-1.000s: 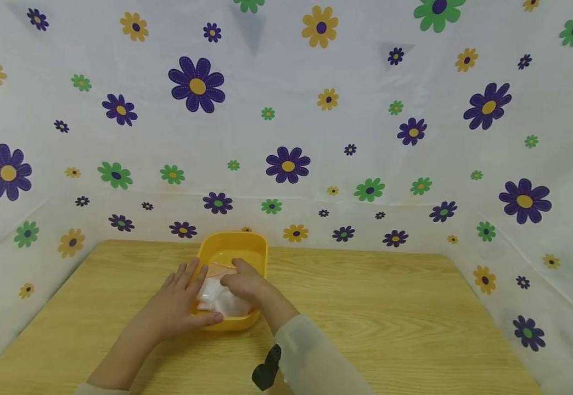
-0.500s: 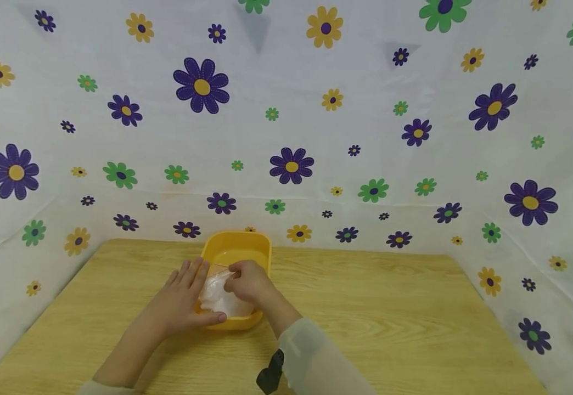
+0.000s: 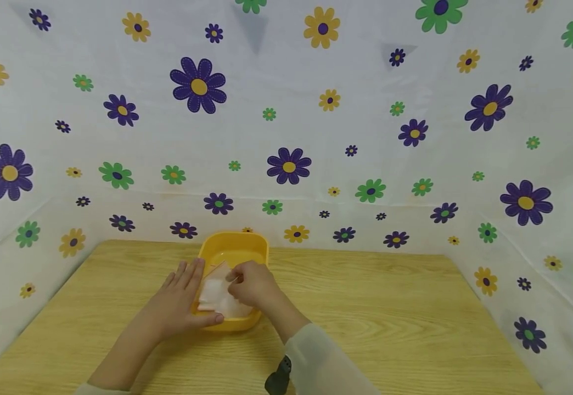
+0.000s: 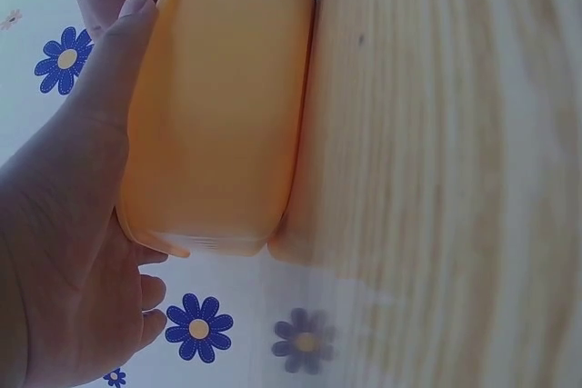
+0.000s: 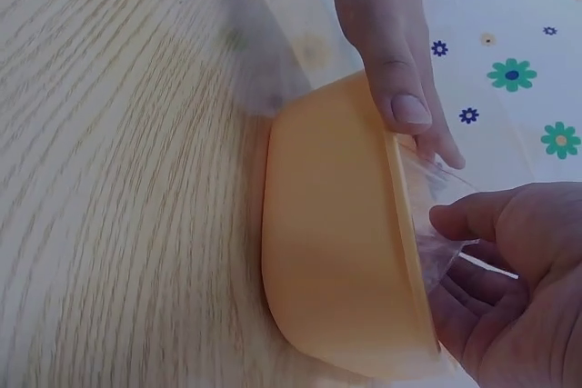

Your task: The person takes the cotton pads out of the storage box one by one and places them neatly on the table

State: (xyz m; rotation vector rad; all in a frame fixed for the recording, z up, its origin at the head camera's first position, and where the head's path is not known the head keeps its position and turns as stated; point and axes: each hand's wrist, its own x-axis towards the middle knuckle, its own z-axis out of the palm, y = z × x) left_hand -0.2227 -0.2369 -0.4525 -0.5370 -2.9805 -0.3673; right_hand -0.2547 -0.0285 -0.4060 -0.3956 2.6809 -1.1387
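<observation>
A yellow plastic basin (image 3: 234, 240) stands near the table's back edge. In it lies a clear plastic bag (image 3: 214, 295) with white and peach flat contents, whose kind I cannot tell. My left hand (image 3: 172, 304) spans the basin's near left corner, fingers fairly straight along the left rim and thumb on the front rim. Over the right side of the basin, my right hand (image 3: 254, 285) pinches the bag. In the right wrist view, clear film (image 5: 435, 211) rises above the rim between thumb and curled fingers. The bag's right part is hidden by this hand.
The wood-grain table (image 3: 375, 307) extends to the right of the basin and in front of it. A white flower-printed sheet (image 3: 247, 137) hangs close behind the basin and along both sides. A dark device (image 3: 279, 378) sits at my right sleeve.
My right hand has gone from pointing over the bag to pinching it. The bag's film has shifted, and more of a peach corner shows. My left hand stays on the rim.
</observation>
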